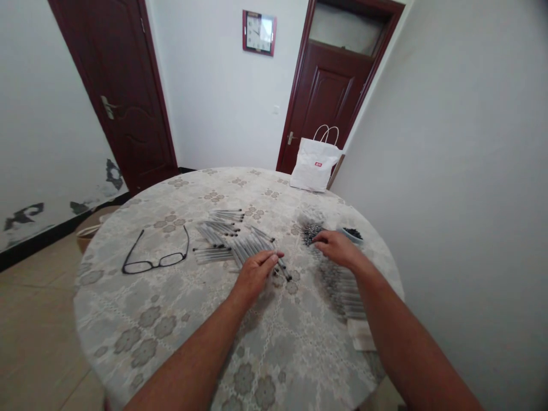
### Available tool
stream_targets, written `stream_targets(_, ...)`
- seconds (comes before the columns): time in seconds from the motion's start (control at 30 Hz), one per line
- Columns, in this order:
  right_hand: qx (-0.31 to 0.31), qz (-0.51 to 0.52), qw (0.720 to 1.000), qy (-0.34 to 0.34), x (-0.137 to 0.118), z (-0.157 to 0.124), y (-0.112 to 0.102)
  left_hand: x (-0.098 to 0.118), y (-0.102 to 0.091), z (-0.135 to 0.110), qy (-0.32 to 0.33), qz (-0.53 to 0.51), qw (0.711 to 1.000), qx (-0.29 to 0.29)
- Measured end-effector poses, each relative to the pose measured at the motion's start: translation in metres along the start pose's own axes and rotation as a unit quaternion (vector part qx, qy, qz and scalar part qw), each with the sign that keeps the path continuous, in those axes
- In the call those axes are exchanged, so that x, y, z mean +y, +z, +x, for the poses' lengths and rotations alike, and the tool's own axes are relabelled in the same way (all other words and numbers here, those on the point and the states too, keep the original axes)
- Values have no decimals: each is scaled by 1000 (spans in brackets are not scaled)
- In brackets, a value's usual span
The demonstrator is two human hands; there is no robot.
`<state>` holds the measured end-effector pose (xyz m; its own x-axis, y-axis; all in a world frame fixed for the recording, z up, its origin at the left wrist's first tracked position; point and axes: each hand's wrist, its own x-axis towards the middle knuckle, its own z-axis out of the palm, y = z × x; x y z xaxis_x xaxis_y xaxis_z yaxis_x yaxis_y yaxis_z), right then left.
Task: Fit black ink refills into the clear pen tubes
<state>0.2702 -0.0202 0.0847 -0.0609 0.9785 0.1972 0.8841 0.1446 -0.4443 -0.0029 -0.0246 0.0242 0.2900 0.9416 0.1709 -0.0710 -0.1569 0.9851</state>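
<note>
My left hand [256, 273] lies palm down on a bunch of grey pens [252, 246] in the middle of the round table [180, 319], its fingers stretched over them. My right hand [336, 245] reaches toward a heap of small dark pen parts [310, 231], with the fingertips pinched together at its edge; what they hold is too small to make out. Under my right forearm lies a row of clear pen tubes [346, 291]. More grey pens [225, 222] lie in small groups beyond my left hand.
Black-framed glasses [156, 260] lie on the left of the flowered tablecloth. A small bowl of dark bits [353, 234] stands by my right hand. A white paper bag [314, 165] stands at the far edge. A basket [88, 233] sits on the floor at left.
</note>
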Motion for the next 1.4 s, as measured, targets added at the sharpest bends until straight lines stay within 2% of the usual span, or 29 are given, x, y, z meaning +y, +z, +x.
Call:
stream_targets(0.13, 199, 13, 977, 71, 22, 46, -15, 2, 0, 1, -29, -2, 999, 21)
stream_targets(0.2, 250, 30, 965, 77, 25, 53, -16, -1, 1, 3, -30, -31, 999, 33)
stream_targets(0.23, 253, 34, 964, 74, 22, 52, -15, -3, 1, 4, -30, -50, 998, 40)
stream_targets(0.3, 226, 37, 972, 60, 11, 37, -7, -8, 2, 6, -27, -87, 994, 53)
stream_targets(0.4, 128, 59, 990, 17, -20, -2, 12, -14, 2, 8, -29, -126, 989, 68)
stream_targets(0.5, 53, 108, 993, -19, -49, -42, 33, -16, 2, 9, -39, -145, 987, 65)
stream_targets(0.63, 43, 145, 988, -33, -64, -72, 51, -14, 3, 8, -52, -157, 985, 37)
stream_targets(0.8, 50, 117, 990, -54, -58, -85, 52, -11, 4, 5, -82, -127, 988, 16)
stream_targets(0.87, 49, 89, 993, -63, -52, -89, 44, -10, 4, 5, -85, -95, 992, 9)
stream_targets(0.97, 60, 30, 995, -71, -32, -93, 21, -11, 2, 7, -77, -53, 995, 24)
stream_targets(1.07, 123, -51, 990, -53, 5, -87, -9, -13, 0, 10, -71, -49, 994, 64)
stream_targets(1.17, 170, -163, 972, 1, 49, -71, -34, -15, -2, 11, -65, -55, 993, 80)
stream_targets(1.27, 140, -253, 955, 61, 82, -53, -44, -15, -4, 12, -60, -33, 994, 85)
stream_targets(1.4, 92, -296, 945, 103, 101, -38, -40, -16, -6, 12, -50, -26, 992, 111)
